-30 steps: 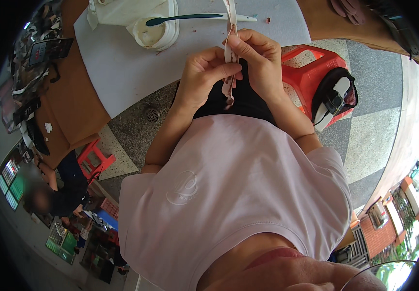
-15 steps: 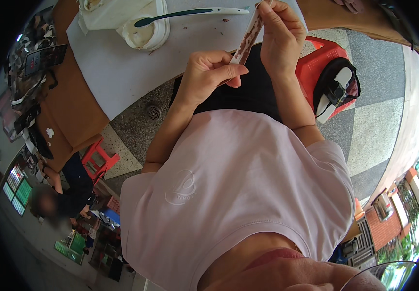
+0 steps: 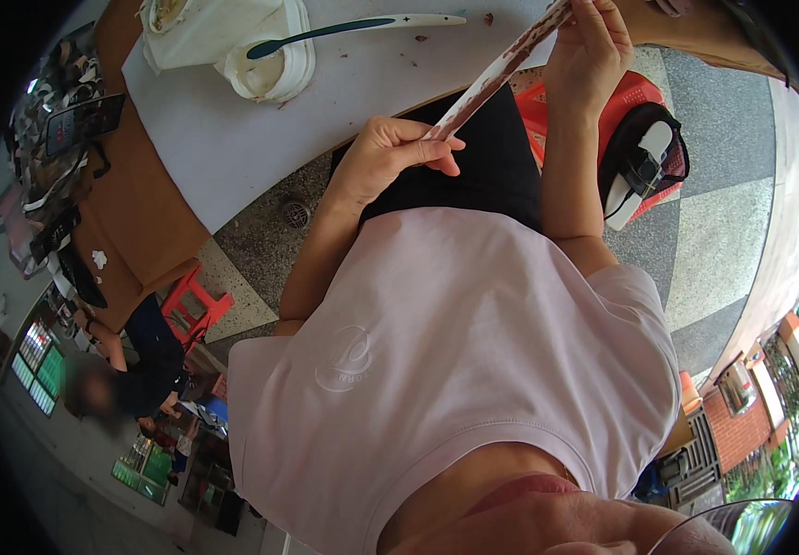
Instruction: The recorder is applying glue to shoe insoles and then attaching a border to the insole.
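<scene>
My left hand (image 3: 378, 159) pinches the lower end of a narrow white strip with patchy brown marks (image 3: 492, 85) between thumb and fingers. My right hand (image 3: 590, 51) grips the strip near its upper end, which runs out of the picture at the top. Between the two hands the strip is drawn out straight on a slant, above my lap and the table edge. A slim teal-and-white stick (image 3: 362, 33), shaped like a toothbrush handle, rests across a white plastic pot (image 3: 299, 79) holding pale, paste-like stuff.
The white tabletop (image 3: 186, 157) carries a few dark scraps. At left, a brown-covered table (image 3: 145, 217) holds bags and a dark phone-like device (image 3: 85, 123). A red stool (image 3: 533, 111) with a black bag (image 3: 640, 166) stands at right. Another person (image 3: 131, 370) is at lower left.
My right hand has moved up and to the right, away from my left hand. More of the strip now shows, stretched straight between them.
</scene>
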Motion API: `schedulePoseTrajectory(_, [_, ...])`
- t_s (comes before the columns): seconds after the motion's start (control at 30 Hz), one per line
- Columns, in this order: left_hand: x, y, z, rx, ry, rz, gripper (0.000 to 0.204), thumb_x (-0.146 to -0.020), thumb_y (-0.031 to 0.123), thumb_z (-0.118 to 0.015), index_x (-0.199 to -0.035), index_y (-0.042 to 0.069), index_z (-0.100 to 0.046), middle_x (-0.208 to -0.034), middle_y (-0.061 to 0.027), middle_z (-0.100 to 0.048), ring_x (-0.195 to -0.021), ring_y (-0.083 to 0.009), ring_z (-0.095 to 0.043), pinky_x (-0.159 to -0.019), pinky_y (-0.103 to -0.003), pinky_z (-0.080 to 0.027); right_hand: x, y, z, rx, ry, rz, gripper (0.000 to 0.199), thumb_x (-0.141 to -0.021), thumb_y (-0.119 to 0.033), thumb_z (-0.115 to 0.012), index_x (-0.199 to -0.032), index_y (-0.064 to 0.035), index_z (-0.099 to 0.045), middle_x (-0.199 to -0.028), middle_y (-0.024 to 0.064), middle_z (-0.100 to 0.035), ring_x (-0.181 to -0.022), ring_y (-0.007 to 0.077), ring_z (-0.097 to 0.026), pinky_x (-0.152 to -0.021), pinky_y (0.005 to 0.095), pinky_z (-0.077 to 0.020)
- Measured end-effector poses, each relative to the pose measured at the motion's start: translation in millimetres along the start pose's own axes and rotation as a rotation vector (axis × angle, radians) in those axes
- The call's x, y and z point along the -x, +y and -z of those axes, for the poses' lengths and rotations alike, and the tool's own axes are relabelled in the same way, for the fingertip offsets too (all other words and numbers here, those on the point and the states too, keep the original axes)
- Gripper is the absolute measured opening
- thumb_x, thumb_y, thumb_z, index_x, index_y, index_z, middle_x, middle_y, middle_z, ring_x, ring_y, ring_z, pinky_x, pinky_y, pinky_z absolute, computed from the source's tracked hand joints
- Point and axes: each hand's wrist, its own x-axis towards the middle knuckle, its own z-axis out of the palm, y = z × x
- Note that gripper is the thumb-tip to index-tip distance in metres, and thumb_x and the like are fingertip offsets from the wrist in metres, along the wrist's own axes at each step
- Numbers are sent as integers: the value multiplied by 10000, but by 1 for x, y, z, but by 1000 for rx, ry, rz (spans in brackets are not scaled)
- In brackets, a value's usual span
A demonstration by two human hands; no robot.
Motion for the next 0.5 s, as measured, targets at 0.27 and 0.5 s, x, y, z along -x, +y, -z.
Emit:
schedulePoseTrajectory(0.27, [20, -17, 4, -120, 34, 166, 147, -744, 48, -561, -839, -57, -601, -695, -119, -612, -633, -138, -591, -618, -222, -469, 12, 11, 12, 360, 68, 107, 63, -768, -16, -514, -801, 15, -557, -713, 28, -553, -630, 71, -477, -600, 181, -360])
schedulePoseTrajectory(0.5, [34, -30, 14, -96, 23, 181, 132, -748, 40, -545, -827, -45, -608, -694, -117, -615, -621, -134, -587, -595, -232, -462, 17, 18, 7, 366, 13, 42, 67, -810, -70, -468, -812, -9, -494, -702, 56, -531, -630, 104, -489, -616, 224, -402])
